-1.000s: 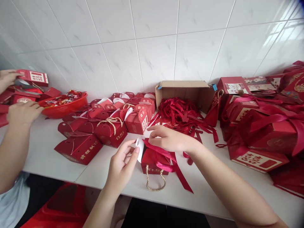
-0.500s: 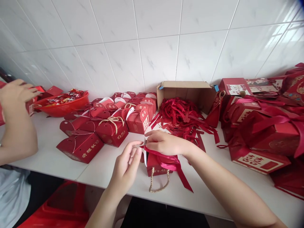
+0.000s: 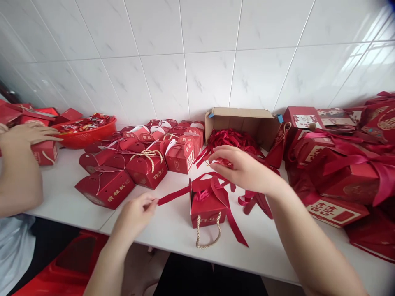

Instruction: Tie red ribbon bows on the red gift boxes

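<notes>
Watching this from beside the bench, and the left hand (image 3: 134, 216) has thumb and fingertips pinched together on the end of a red ribbon (image 3: 173, 195), which stretches taut-looking over to a small red gift box (image 3: 208, 209). That box sits upright on the white table (image 3: 262, 242), right in front of the person and between the two hands, with its top flaps sticking up and some ribbon bunched between them. Its rope handle (image 3: 198, 232) loops down in front, and a loose ribbon tail (image 3: 237, 230) slants across the tabletop on the other side.

The right hand (image 3: 243, 168) hovers above and behind the box, fingers bent (honestly can't tell if they're closed on anything, it's too small at the tips). Just behind it a cardboard carton (image 3: 242, 112) lies on its side, spilling a tangle of ribbon.

Off to the left there's a crowd of red boxes (image 3: 146, 170), then a red basket (image 3: 83, 142) of shiny wrapped bits, and a co-worker's hand (image 3: 27, 135) beyond that. Over on the right, ribbon-tied boxes (image 3: 345, 176) are piled up against the wall.
</notes>
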Available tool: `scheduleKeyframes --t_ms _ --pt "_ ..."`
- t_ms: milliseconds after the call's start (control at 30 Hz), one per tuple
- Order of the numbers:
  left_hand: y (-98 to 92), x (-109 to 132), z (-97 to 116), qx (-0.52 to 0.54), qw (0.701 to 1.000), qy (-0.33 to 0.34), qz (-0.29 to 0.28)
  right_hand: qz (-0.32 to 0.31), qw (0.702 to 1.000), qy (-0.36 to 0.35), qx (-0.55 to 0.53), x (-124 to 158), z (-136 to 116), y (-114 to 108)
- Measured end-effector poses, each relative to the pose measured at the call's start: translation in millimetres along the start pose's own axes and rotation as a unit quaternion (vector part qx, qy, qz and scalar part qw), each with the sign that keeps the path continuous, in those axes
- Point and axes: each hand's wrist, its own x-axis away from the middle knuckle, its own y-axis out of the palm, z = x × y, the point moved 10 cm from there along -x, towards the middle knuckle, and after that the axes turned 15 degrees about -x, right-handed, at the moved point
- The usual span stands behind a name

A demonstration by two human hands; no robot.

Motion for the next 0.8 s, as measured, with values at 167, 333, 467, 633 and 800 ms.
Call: scheduleKeyframes --t_ms 167,333,467,633,800 --pt "0.1 11.8 -75.2 -0.089 0.991 -0.095 -0.004 -0.118 0.981 0.143 -0.064 33.5 30.1 -1.5" --pt "-2.9 36.0 -50.7 0.004 0.994 -0.09 0.054 -0.209 0.945 0.244 -0.064 73.5 77.2 29.4" --pt "31.5 62.9 28.5 0.243 0.964 0.025 -0.105 -0.212 0.927 0.281 -0.131 97.5 95.7 52.7" --pt "38.3 65.0 79.2 0.286 0.945 0.094 -0.127 -0.202 0.885 0.366 -0.205 123.3 120.3 77.6" --pt "21.5 45.5 82.3 0.225 0.966 0.123 -0.01 -0.146 0.869 0.376 -0.286 117.4 133.1 86.9"
